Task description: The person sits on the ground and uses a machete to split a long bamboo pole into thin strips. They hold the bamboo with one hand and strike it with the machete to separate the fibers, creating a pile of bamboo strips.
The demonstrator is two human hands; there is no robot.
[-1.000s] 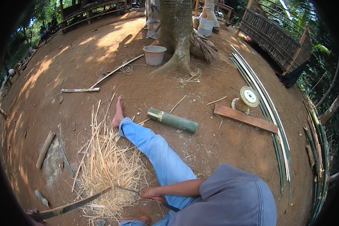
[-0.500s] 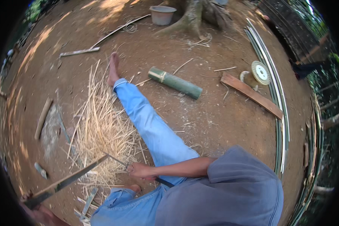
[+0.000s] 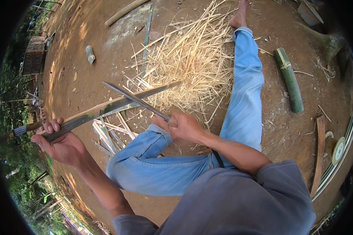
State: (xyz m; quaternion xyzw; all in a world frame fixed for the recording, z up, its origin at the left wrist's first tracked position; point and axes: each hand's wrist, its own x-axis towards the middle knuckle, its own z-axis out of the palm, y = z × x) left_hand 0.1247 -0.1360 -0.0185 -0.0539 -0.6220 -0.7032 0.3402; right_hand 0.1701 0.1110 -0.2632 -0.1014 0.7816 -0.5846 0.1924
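Bamboo strip (image 3: 106, 109): my left hand (image 3: 62, 147), arm outstretched, grips its end.
Knife (image 3: 139, 102): my right hand (image 3: 184, 126) closed round handle, blade on strip.

The bamboo strip (image 3: 106, 108) lies before the shavings pile (image 3: 192, 58), with the bamboo log (image 3: 289, 80) right of it.

Bare brown dirt ground (image 3: 106, 55), pile of pale straw-like bamboo shavings (image 3: 192, 58) on it, green bamboo section (image 3: 289, 80) (lying flat), wooden plank (image 3: 319, 154), small cut stub (image 3: 90, 54), possibly bamboo.
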